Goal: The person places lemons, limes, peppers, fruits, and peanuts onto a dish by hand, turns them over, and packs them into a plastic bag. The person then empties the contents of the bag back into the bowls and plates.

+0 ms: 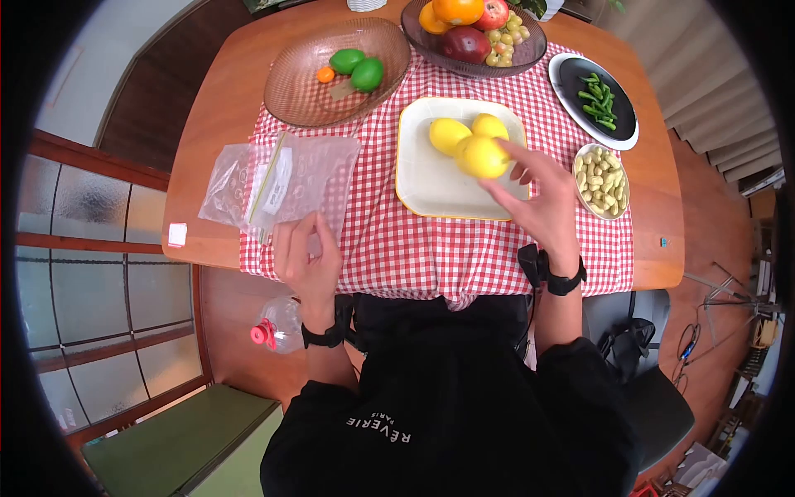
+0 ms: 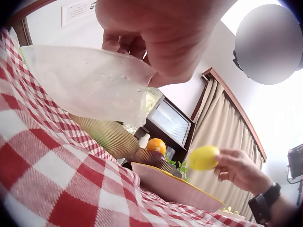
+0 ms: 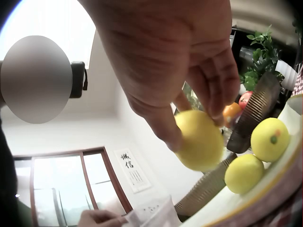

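— What do we see on the left of the head view?
— We see frosted glass panels in reddish-brown frames, with low green furniture near them.
— And across the room?
— There we have a reddish-brown floor, a grey chair near the wooden surface, and a beige curtain hanging in folds.
— What do our wrist views add?
— On the right one we find a pale wall, a hanging paper with dark characters, and a bright window beside it.
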A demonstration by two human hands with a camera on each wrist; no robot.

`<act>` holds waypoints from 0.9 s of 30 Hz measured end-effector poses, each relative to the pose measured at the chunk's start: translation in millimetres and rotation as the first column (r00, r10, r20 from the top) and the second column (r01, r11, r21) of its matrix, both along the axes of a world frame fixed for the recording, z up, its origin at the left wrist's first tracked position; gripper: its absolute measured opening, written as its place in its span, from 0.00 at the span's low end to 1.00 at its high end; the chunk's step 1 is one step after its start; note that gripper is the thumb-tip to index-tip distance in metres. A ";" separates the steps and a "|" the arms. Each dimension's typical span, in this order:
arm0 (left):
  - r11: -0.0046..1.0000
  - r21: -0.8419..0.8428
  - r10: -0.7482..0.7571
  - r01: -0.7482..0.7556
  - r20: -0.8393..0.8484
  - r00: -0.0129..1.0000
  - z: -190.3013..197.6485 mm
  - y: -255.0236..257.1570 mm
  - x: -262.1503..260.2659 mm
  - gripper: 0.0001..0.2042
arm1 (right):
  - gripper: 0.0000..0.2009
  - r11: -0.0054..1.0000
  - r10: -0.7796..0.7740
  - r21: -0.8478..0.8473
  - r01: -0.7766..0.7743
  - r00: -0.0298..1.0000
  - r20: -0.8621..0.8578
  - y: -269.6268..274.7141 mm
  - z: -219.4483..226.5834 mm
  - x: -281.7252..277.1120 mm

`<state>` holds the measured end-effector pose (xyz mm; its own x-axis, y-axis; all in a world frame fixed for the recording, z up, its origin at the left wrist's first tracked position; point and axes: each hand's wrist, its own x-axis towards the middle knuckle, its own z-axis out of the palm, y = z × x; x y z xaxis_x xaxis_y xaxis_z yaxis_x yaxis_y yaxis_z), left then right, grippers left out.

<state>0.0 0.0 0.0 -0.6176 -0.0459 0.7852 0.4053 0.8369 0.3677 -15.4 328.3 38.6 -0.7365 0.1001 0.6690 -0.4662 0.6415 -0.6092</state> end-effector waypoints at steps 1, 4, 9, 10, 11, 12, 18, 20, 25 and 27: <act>1.000 0.002 -0.010 0.010 -0.005 1.000 0.4 -0.1 0.2 0.10 | 0.28 0.992 -0.024 0.127 0.013 0.997 0.079 -3.3 -3.4 0.0; 0.999 0.035 -0.032 0.032 -0.003 0.999 -1.0 -0.4 0.0 0.10 | 0.29 0.980 -0.054 0.200 0.023 0.987 0.150 -7.5 -3.4 1.0; 0.998 0.060 -0.016 0.017 -0.016 1.000 1.2 -0.8 1.2 0.09 | 0.29 0.982 -0.071 0.183 0.055 0.994 0.081 -10.1 -12.9 3.8; 0.998 0.061 -0.021 0.022 -0.011 1.000 0.9 -1.4 3.8 0.09 | 0.29 0.943 -0.077 0.334 0.014 0.982 0.175 -9.9 -13.7 4.8; 0.998 0.068 -0.017 0.017 -0.012 1.000 -0.3 -1.1 4.1 0.09 | 0.29 0.940 -0.073 0.340 0.010 0.982 0.174 -9.1 -12.6 5.3; 0.996 0.082 -0.028 0.029 -0.011 1.000 -1.4 -1.2 2.9 0.09 | 0.29 0.973 -0.107 0.214 0.086 0.991 0.086 -9.7 -9.9 3.6; 0.993 0.107 -0.048 0.046 0.013 0.999 -4.7 -1.8 6.5 0.08 | 0.26 0.943 0.231 -0.311 -0.121 0.911 0.343 -42.5 2.5 16.2; 0.993 0.110 -0.039 0.036 0.020 0.999 -4.7 -1.1 6.2 0.07 | 0.24 0.906 0.351 -0.372 -0.202 0.850 0.393 -71.3 -1.5 16.5; 0.981 0.150 -0.127 0.123 0.019 0.992 3.1 1.3 8.6 0.09 | 0.25 0.840 0.457 -0.477 -0.258 0.810 0.367 -138.2 -8.4 11.5; 0.979 0.139 -0.152 0.150 0.009 0.988 11.0 1.1 12.3 0.09 | 0.23 0.932 0.337 -0.256 -0.258 0.876 0.344 -152.1 -12.5 6.2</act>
